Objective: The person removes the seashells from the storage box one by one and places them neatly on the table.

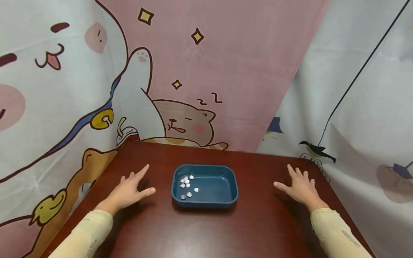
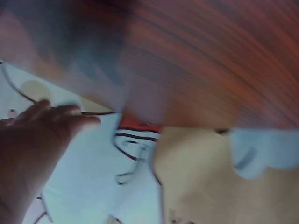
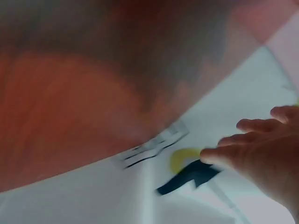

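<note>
A dark blue rectangular tray (image 1: 206, 205) sits mid-table in the head view. Several small whitish and purplish pieces, like pebbles or shells (image 1: 188, 194), lie in its left half. My left hand (image 1: 129, 191) hovers over the table to the left of the tray, fingers spread and holding nothing. To the right of the tray, my right hand (image 1: 300, 188) is also held above the table, its fingers spread apart. In the wrist views, the left hand (image 2: 42, 135) and the right hand (image 3: 261, 151) appear with extended fingers, apart from any object.
The dark reddish-brown table (image 1: 206, 233) reaches back to a cartoon-printed cloth (image 1: 245, 71), which hangs behind it and along both sides. Shadows of the hands fall on the glossy tabletop.
</note>
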Action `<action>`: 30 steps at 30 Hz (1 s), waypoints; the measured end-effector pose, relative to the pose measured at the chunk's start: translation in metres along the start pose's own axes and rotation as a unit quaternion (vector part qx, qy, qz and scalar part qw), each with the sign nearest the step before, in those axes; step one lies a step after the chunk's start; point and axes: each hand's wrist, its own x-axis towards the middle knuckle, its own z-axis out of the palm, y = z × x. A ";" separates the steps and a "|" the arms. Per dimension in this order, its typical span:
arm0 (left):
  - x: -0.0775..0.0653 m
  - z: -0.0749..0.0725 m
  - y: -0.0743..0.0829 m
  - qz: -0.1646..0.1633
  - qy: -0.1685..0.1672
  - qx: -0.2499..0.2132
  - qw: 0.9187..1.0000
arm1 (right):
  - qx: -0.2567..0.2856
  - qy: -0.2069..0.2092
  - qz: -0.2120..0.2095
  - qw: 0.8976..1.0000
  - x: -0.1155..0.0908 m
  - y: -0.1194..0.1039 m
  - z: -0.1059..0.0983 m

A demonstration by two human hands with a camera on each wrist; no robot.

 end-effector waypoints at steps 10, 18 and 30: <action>0.015 0.029 0.060 0.059 -0.032 -0.098 0.993 | 0.132 -0.009 -0.158 0.978 0.031 -0.165 0.010; 0.020 0.046 0.075 0.048 -0.048 -0.104 0.992 | 0.114 -0.172 -0.225 0.952 0.044 -0.249 0.077; 0.021 0.048 0.075 0.041 -0.050 -0.123 0.990 | 0.073 -0.129 -0.249 0.957 0.049 -0.278 0.123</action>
